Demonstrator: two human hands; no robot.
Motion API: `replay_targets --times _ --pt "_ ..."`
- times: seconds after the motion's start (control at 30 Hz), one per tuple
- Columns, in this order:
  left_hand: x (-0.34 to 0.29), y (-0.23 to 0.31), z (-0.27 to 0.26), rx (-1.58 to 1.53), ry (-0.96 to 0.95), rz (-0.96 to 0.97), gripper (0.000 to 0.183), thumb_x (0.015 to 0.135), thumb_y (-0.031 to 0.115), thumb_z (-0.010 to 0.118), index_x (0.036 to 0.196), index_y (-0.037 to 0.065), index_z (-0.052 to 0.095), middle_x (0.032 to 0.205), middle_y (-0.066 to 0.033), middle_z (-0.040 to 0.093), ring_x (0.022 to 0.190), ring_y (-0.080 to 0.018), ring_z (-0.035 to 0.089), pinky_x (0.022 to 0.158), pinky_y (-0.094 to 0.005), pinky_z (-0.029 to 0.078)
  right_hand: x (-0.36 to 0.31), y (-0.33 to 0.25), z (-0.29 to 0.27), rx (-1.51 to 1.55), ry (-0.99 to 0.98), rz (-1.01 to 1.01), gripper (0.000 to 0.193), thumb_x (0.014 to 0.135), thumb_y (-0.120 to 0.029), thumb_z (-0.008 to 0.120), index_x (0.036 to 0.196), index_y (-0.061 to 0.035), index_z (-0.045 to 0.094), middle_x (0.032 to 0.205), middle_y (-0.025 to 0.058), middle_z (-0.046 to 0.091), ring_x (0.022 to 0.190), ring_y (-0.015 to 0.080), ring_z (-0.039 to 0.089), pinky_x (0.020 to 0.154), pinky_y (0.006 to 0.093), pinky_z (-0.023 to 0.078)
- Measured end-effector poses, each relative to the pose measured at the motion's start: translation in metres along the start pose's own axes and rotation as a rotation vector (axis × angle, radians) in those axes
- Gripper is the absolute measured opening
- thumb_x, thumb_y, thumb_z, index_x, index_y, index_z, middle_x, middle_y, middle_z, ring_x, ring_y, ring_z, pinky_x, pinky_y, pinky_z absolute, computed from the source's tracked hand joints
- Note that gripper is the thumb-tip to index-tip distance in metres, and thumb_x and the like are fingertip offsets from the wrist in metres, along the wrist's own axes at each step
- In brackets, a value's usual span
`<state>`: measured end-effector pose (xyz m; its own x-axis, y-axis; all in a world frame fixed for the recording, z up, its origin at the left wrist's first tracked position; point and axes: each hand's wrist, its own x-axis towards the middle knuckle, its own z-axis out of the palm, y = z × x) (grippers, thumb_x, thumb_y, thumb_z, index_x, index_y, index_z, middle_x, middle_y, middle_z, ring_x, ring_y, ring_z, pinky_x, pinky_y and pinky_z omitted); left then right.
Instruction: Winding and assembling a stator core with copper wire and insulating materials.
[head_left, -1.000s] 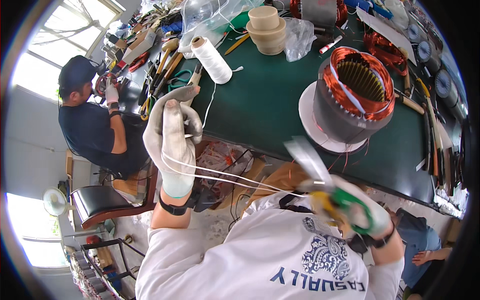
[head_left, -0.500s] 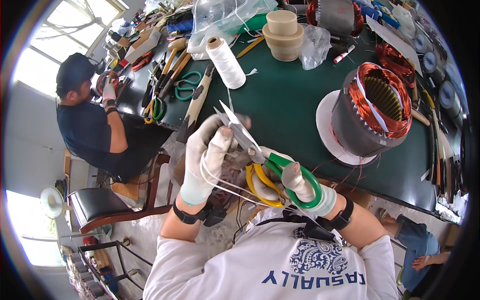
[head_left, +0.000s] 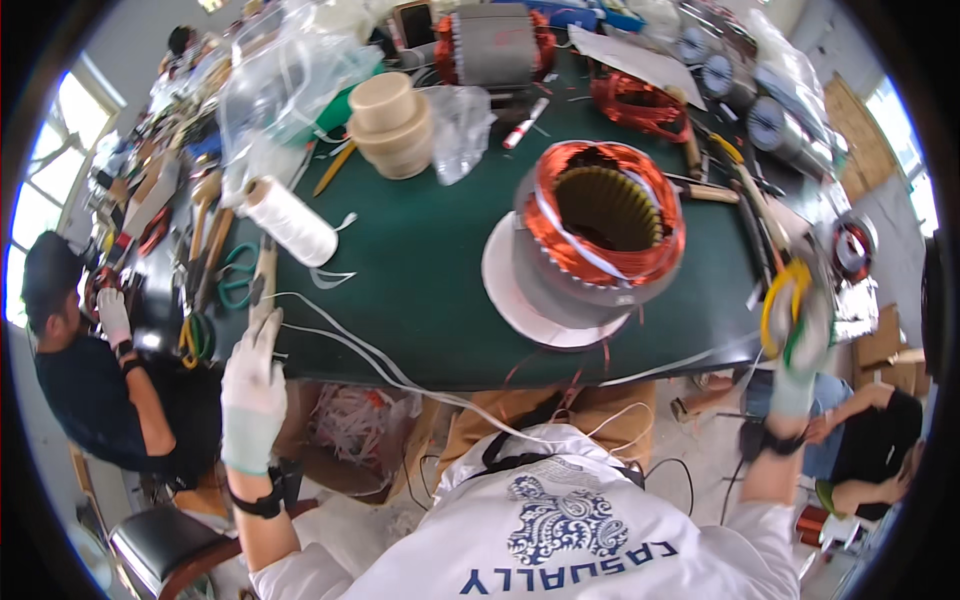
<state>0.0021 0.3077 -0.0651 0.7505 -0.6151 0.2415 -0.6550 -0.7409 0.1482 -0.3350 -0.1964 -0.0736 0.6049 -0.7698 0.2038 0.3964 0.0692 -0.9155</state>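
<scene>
My left hand (head_left: pixel 252 395), in a white glove, is at the table's front edge on the left. Its fingers are pinched together on a white cord (head_left: pixel 375 362), close to a pale wooden-handled tool (head_left: pixel 264 272). The cord loops loosely across the table edge and over my shirt toward the right side. Far out to the right, my gloved right hand (head_left: pixel 808 345) grips scissors (head_left: pixel 785 305) with yellow and green handles; motion smears them and the blades are unclear. Between my hands stands a motor stator (head_left: pixel 590 285) with copper windings, on a white round base (head_left: pixel 503 285).
A white thread spool (head_left: pixel 292 222), tape rolls (head_left: pixel 392 130) and a marker (head_left: pixel 525 124) lie on the green table (head_left: pixel 420 260). Another stator (head_left: pixel 495 45) and a copper coil (head_left: pixel 640 105) are behind. Hand tools crowd both sides. A co-worker (head_left: pixel 80 370) sits left, another person (head_left: pixel 870 440) right.
My hands have moved wide apart, the left one leftward, the right one far right with the scissors. The white cord now stretches across the front. The view has shifted to the right.
</scene>
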Motion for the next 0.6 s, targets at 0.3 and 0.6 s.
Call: replay_targets --times 0.3,0.6 --pt "0.08 0.163 0.001 -0.333 0.238 0.698 0.033 0.084 -0.002 0.062 0.116 0.003 0.068 0.119 -0.0144 0.066 0.111 -0.0331 0.063 0.098 -0.0428 0.048 0.093 -0.033 -0.038 -1.404 0.029 -0.068 0.04 0.096 -0.025 0.06 0.127 0.0005 0.06 0.115 0.0225 0.068 0.1 0.0328 0.067 0.091 0.0408 0.051" --pt "0.078 0.168 0.084 -0.174 -0.129 0.314 0.089 0.067 0.035 0.086 0.136 -0.003 0.046 0.136 -0.0244 0.053 0.129 -0.0405 0.049 0.111 -0.0482 0.038 -0.063 0.062 0.048 -0.551 -0.215 0.224 0.019 0.102 -0.005 0.046 0.104 0.0007 0.064 0.111 0.0117 0.064 0.116 0.0219 0.058 0.097 0.0332 0.047"
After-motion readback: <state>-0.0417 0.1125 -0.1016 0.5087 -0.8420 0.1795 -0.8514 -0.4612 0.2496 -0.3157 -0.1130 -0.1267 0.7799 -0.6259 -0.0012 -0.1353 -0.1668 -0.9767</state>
